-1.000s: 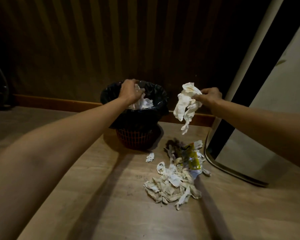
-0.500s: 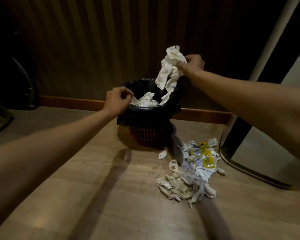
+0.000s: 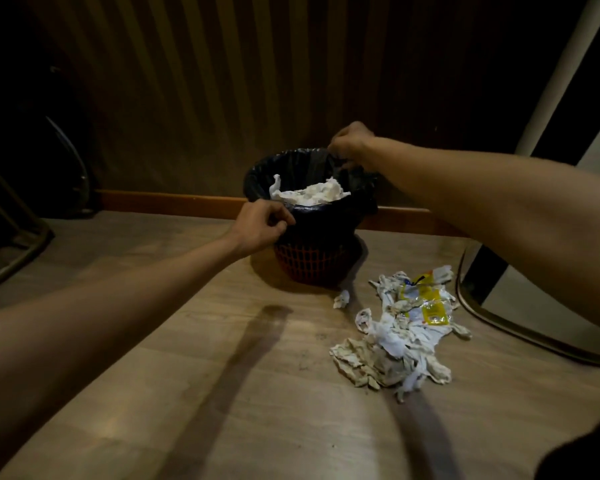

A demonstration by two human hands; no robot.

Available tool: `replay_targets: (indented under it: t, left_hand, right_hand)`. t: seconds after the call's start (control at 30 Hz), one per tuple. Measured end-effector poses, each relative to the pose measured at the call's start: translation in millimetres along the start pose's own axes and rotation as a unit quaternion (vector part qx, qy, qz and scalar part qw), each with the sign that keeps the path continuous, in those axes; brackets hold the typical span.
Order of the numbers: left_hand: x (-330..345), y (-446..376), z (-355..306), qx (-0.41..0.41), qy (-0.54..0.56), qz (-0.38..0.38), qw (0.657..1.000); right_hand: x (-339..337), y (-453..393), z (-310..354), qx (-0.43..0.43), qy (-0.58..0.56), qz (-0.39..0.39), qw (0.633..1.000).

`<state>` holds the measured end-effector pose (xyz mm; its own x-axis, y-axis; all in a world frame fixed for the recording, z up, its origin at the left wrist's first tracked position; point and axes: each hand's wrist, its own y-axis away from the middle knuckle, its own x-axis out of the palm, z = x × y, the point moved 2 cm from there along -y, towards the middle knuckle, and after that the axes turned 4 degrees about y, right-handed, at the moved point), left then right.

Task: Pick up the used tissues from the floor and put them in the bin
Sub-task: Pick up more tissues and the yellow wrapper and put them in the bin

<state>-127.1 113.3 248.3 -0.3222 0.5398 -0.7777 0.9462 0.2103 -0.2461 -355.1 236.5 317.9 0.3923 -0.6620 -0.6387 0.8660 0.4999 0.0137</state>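
A small red mesh bin point(image 3: 309, 265) with a black liner bag point(image 3: 319, 220) stands by the wall. White tissues point(image 3: 309, 194) fill its top. My left hand point(image 3: 260, 226) pinches the near rim of the liner. At the far right rim my right hand point(image 3: 350, 142) has its fingers closed on the liner's edge. A heap of crumpled used tissues point(image 3: 388, 351) lies on the floor to the right of the bin, with a yellow wrapper point(image 3: 430, 303) among them. One small tissue scrap point(image 3: 341, 299) lies apart near the bin's base.
Wooden floor point(image 3: 222, 375) runs up to a striped wall with an orange skirting board point(image 3: 170, 200). A white appliance with a curved metal base point(image 3: 520, 327) stands at the right. Dark metal frame legs point(image 3: 18, 258) sit at the far left.
My right hand dropped its tissue wad into the bin and now grips the liner's far rim. My left hand has shifted to the near rim. The view has moved closer.
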Motion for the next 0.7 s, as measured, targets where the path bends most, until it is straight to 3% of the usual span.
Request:
replay_targets:
  t: [0.2, 0.37, 0.53, 0.7]
  left_hand:
    - [37.5, -0.9, -7.8, 0.034, -0.045, 0.082, 0.995]
    - [81.3, -6.9, -20.2, 0.055, -0.089, 0.170, 0.980]
    - [130.2, -9.0, -37.2, 0.074, -0.119, 0.239, 0.961]
    - [190.8, 2.3, -37.1, 0.096, -0.165, 0.382, 0.904]
  right_hand:
    - [-42.9, 23.5, -54.4, -0.018, 0.049, -0.045, 0.998]
    - [-69.2, 49.0, -138.3, 0.042, 0.136, -0.059, 0.988]
    - [-65.9, 67.2, -219.2, 0.048, 0.286, 0.081, 0.954]
    - [-49.4, 83.8, -271.6, -0.060, 0.465, 0.257, 0.845]
